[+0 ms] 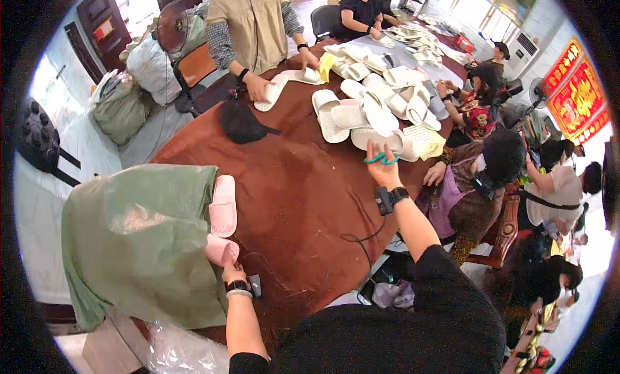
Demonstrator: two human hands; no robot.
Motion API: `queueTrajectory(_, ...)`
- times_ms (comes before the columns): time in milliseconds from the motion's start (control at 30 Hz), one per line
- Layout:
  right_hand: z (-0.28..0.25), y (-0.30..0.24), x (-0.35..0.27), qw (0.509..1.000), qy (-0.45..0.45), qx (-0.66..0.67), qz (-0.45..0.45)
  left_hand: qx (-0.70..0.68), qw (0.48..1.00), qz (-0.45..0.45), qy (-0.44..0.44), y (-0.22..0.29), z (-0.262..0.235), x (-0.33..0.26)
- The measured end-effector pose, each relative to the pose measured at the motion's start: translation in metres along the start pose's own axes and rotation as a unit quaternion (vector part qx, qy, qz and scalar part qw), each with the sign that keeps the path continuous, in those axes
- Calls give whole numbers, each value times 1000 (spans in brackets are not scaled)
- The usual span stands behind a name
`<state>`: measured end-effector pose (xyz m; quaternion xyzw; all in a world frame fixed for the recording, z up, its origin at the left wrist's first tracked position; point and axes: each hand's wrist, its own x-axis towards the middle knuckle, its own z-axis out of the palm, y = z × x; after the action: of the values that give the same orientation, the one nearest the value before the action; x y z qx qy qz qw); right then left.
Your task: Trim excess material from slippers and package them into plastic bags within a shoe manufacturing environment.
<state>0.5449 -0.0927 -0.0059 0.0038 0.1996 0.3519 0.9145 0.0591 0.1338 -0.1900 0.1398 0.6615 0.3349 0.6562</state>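
Note:
My left hand (234, 272) is at the near end of a pink slide slipper (221, 250), its fingers closed on it. A second pink slipper (223, 209) lies just beyond, along the edge of a green plastic sheet (148, 238). Out to the right, my right hand (385, 174) has the teal handles of small scissors (381, 158) around its fingers; the blades cannot be made out. Its raised fingertips are beside the nearest cream slipper (368, 139) of a large heap.
A brown cloth (290, 212) covers the table. Opposite, a person in a beige top (252, 31) handles cream slippers near a black cap (245, 123). Other people sit along the right side. A dark cable (365, 248) hangs near my right arm.

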Motion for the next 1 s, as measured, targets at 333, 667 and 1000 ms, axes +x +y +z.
queueTrajectory(333,-58,118,-92,395,-137,-856,304,78,991,-1,-108,52,-22,-96)
queueTrajectory(667,-129,212,-185,489,-114,-601,622,29,978,171,-111,44,-148,-211)
queueTrajectory(1000,-195,301,-218,502,-131,-410,750,-30,977,186,-96,26,-198,-253)
